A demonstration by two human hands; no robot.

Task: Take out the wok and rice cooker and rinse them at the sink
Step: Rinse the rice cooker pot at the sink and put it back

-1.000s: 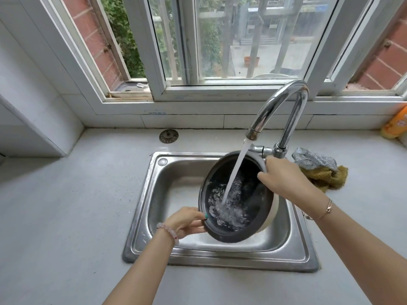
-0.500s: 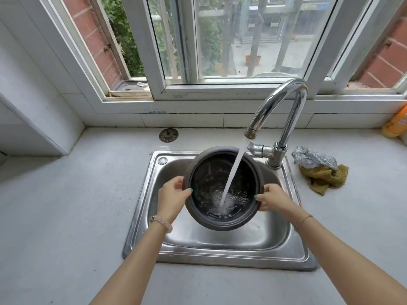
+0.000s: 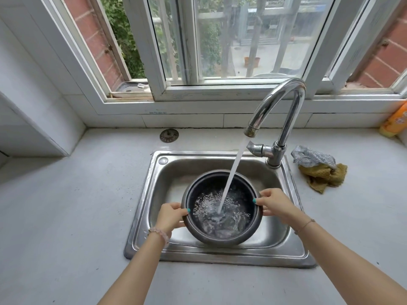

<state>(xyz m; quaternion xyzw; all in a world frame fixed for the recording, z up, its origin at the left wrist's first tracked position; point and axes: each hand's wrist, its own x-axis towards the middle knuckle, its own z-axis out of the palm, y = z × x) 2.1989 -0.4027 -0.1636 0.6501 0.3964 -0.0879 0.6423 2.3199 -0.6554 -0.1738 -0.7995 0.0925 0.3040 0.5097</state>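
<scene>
Table (image 3: 66, 205): matte pale slab. Sink (image 3: 220, 257): brushed steel, wet. Rice cooker pot (image 3: 222, 239) sits low in the sink under the tap (image 3: 284, 102) stream. It's rigid metal, round-walled, dark coating inside, thin flared rim. Filling, so likely heavy and slick. Left grip (image 3: 170, 216) and right grip (image 3: 275, 204) pinch opposite sides of the rim, thumbs over the edge. Best hold there.

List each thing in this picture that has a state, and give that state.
Inner pot: held upright in the sink, water inside.
Faucet: running into the pot.
Left hand: grips the rim.
Right hand: grips the opposite rim.
Metal disc: flat on the counter.
Cloths: crumpled.
</scene>
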